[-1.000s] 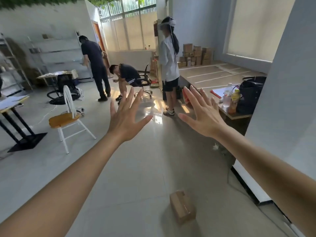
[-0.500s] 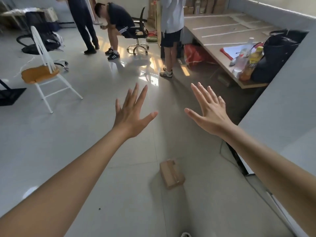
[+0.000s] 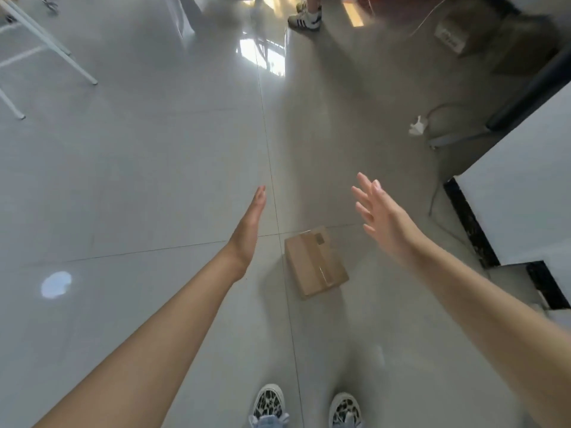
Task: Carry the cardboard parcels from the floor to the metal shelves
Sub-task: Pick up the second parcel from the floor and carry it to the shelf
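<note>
A small brown cardboard parcel (image 3: 315,261) with tape along its top lies on the grey tiled floor just ahead of my feet. My left hand (image 3: 248,233) hovers to its left, held edge-on with straight fingers, holding nothing. My right hand (image 3: 383,217) hovers above and to the right of the parcel, fingers spread, palm facing inward. Neither hand touches the parcel. No metal shelves are in view.
White chair legs (image 3: 46,41) stand at the upper left. Another person's sneaker (image 3: 306,18) is at the top middle. A white wall corner with dark skirting (image 3: 469,223) juts in at the right, with a cable and white plug (image 3: 417,126) on the floor near it.
My view has tilted down from the room to the floor. Both hands have lowered toward the parcel, which now sits between them, and my left hand has turned edge-on.
</note>
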`<control>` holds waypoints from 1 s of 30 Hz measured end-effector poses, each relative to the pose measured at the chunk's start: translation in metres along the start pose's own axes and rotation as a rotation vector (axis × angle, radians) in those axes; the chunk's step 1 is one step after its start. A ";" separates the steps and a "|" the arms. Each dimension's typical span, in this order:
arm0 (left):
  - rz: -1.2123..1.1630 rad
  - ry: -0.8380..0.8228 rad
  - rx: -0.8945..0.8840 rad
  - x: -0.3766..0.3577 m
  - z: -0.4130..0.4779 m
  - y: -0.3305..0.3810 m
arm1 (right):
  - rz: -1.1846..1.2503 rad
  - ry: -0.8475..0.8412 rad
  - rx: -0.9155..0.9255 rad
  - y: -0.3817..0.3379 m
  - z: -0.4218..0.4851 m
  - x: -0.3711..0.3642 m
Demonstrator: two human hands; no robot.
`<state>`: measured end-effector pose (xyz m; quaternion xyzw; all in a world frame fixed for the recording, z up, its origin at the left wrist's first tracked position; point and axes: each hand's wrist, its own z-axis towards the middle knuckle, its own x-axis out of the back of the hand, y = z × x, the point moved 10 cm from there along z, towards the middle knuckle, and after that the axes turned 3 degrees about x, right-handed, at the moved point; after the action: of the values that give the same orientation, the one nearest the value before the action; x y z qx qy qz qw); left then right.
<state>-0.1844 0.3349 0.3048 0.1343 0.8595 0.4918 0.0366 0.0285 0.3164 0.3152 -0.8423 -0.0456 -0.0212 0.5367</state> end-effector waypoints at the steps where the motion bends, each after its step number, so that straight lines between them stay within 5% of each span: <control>1: -0.034 -0.003 0.034 0.000 0.015 -0.030 | 0.003 -0.007 -0.028 0.033 0.012 -0.001; 8: -0.143 0.009 0.150 -0.023 0.121 -0.207 | -0.058 0.000 -0.098 0.209 0.091 0.009; 15: -0.155 -0.001 0.212 -0.049 0.228 -0.321 | -0.134 0.025 -0.059 0.305 0.182 0.014; 23: -0.311 -0.055 0.293 -0.078 0.292 -0.378 | -0.269 -0.017 -0.178 0.381 0.232 0.009; 30: -0.285 -0.010 0.244 -0.068 0.303 -0.356 | -0.154 0.070 -0.188 0.380 0.242 0.012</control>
<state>-0.1291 0.3991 -0.1606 0.0170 0.9230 0.3729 0.0937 0.0756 0.3767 -0.1290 -0.8816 -0.0894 -0.0958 0.4534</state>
